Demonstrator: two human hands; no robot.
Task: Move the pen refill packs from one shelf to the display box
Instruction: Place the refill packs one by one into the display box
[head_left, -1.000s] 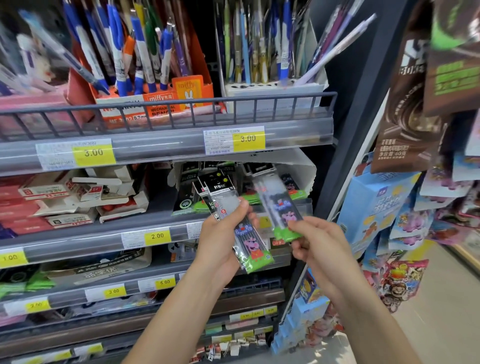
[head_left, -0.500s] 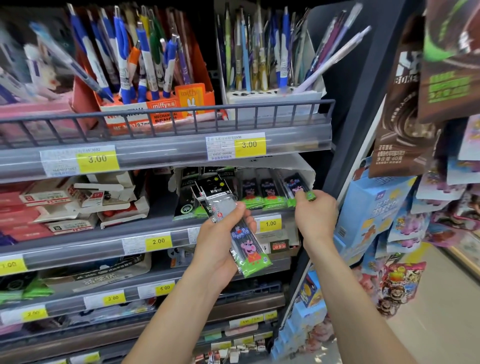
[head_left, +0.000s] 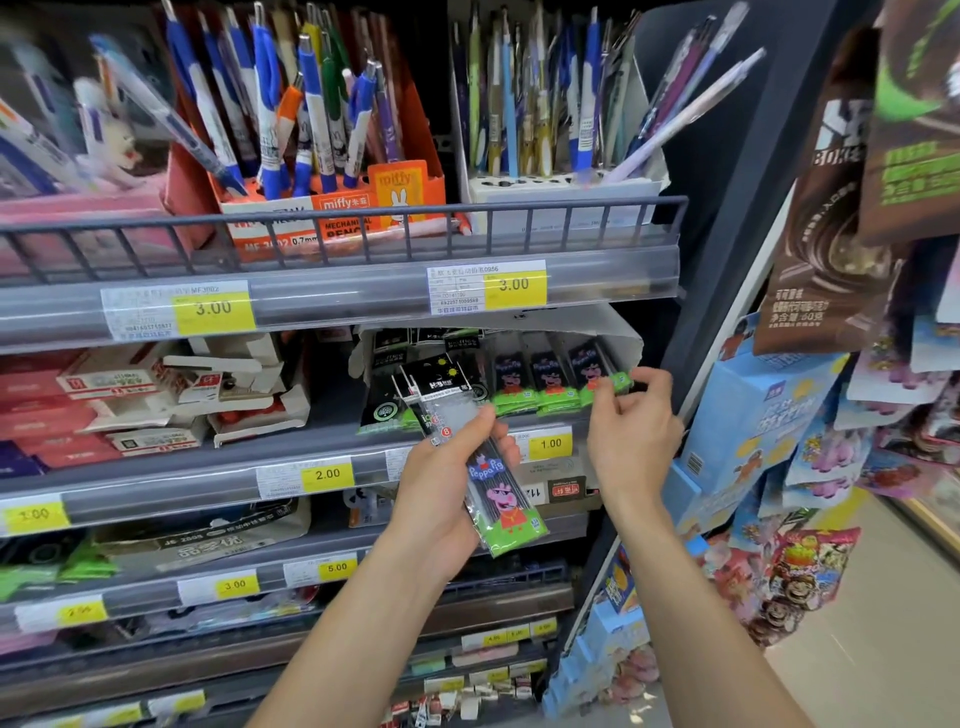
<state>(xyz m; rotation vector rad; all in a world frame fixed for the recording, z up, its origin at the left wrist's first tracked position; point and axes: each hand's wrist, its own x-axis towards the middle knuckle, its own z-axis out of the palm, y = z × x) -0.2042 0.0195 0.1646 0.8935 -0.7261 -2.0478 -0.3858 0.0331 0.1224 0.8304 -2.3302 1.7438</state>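
Observation:
My left hand grips a small stack of pen refill packs; the front one has a pink pig picture and a green bottom edge, with black-topped packs fanned behind it. A white display box stands on the second shelf, with several like packs upright in a row inside it. My right hand hovers at the box's right front, fingers loosely curled, its fingertips at the green bottom of the rightmost pack. I cannot tell whether it still pinches that pack.
Pens stand in an orange box and a white holder behind a wire rail on the top shelf. Red and white boxes lie left of the display box. Snack bags hang on the right.
My right hand carried one pack from in front of me up into the display box's right end, then drew back a little. My left hand stays put with its stack.

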